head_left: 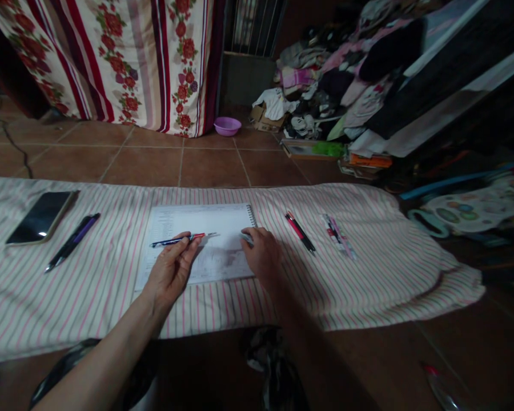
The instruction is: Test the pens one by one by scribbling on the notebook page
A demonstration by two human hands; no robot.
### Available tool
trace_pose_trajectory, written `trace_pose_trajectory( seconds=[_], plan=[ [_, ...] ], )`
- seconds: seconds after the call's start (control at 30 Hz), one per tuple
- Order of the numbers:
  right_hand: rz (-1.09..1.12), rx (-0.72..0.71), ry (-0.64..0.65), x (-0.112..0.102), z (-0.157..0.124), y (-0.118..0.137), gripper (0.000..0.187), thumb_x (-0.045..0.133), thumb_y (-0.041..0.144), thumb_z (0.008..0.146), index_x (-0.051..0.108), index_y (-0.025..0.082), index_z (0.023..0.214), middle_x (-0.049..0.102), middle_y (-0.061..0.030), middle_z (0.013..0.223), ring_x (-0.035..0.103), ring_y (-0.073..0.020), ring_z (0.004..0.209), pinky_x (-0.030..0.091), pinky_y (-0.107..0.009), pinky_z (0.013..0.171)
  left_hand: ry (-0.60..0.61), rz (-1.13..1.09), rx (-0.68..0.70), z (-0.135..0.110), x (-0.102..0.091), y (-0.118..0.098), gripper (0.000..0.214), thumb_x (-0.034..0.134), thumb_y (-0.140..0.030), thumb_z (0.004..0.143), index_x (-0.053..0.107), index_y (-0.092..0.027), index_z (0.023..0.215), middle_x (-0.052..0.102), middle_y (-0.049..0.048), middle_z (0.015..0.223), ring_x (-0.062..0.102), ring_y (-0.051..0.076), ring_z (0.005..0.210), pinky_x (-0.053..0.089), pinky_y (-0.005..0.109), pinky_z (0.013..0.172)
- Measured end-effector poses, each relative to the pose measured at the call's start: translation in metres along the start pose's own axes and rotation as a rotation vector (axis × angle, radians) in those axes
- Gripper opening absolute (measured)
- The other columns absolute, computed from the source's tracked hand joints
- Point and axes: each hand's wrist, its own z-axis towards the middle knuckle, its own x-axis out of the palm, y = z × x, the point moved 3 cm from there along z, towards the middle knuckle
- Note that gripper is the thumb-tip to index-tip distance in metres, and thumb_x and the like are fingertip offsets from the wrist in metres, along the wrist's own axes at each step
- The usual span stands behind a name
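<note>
A spiral notebook lies open on a striped cloth spread over the tiled floor. My left hand rests on the page's lower left and pinches a blue and red pen that lies across the paper. My right hand sits curled at the notebook's right edge, fingers pressed on a small pale object I cannot make out. A faint pencil sketch shows on the page between the hands.
A dark phone and a dark pen lie on the cloth at left. A red and black pen and a pale patterned pen lie at right. A purple bowl, floral curtain and heaped clothes stand behind.
</note>
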Motion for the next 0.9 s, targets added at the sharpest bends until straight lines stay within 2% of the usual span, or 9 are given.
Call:
trace_pose_trajectory(
  seconds=[0.27, 0.6, 0.7, 0.8, 0.9],
  plan=[
    [0.036, 0.018, 0.013, 0.001, 0.001, 0.0, 0.022, 0.059, 0.023, 0.076, 0.064, 0.018, 0.097, 0.065, -0.0094, 0.096, 0.056, -0.0239, 0.093, 0.04, -0.033, 0.083, 0.02, 0.007, 0.005, -0.001, 0.0, 0.0, 0.023, 0.043, 0.004, 0.082, 0.063, -0.004, 0.076, 0.068, 0.0149, 0.078, 0.068, 0.015, 0.077, 0.056, 0.016, 0.069],
    [0.049, 0.0, -0.068, -0.003, 0.001, 0.001, 0.027, 0.061, 0.022, 0.074, 0.063, 0.016, 0.1, 0.065, -0.0105, 0.096, 0.056, -0.0248, 0.092, 0.042, -0.036, 0.083, 0.049, 0.034, 0.018, 0.003, -0.003, 0.002, 0.024, 0.041, 0.005, 0.082, 0.062, -0.004, 0.077, 0.069, 0.0153, 0.075, 0.069, 0.015, 0.073, 0.056, 0.017, 0.069],
    [0.166, 0.012, -0.088, -0.007, 0.002, 0.005, 0.021, 0.058, 0.02, 0.077, 0.064, 0.017, 0.097, 0.066, -0.0082, 0.091, 0.059, -0.0213, 0.083, 0.044, -0.034, 0.079, 0.045, 0.032, 0.013, 0.003, -0.004, 0.002, 0.024, 0.041, 0.005, 0.082, 0.062, -0.004, 0.076, 0.069, 0.0151, 0.073, 0.07, 0.015, 0.071, 0.056, 0.017, 0.068],
    [0.375, 0.017, -0.047, -0.008, 0.001, 0.014, 0.017, 0.055, 0.018, 0.078, 0.065, 0.018, 0.093, 0.067, -0.0044, 0.083, 0.061, -0.0159, 0.071, 0.047, -0.028, 0.07, 0.046, 0.033, 0.019, 0.004, -0.004, 0.002, 0.025, 0.041, 0.006, 0.082, 0.063, -0.004, 0.075, 0.07, 0.0142, 0.072, 0.07, 0.015, 0.071, 0.056, 0.018, 0.068],
    [0.503, -0.02, -0.002, -0.004, -0.002, 0.025, 0.018, 0.056, 0.017, 0.078, 0.065, 0.019, 0.094, 0.068, -0.003, 0.083, 0.062, -0.0141, 0.07, 0.048, -0.026, 0.066, 0.062, 0.051, 0.019, 0.004, -0.004, 0.004, 0.023, 0.043, 0.006, 0.081, 0.063, -0.004, 0.075, 0.07, 0.0143, 0.072, 0.07, 0.016, 0.07, 0.056, 0.019, 0.068]
  ],
)
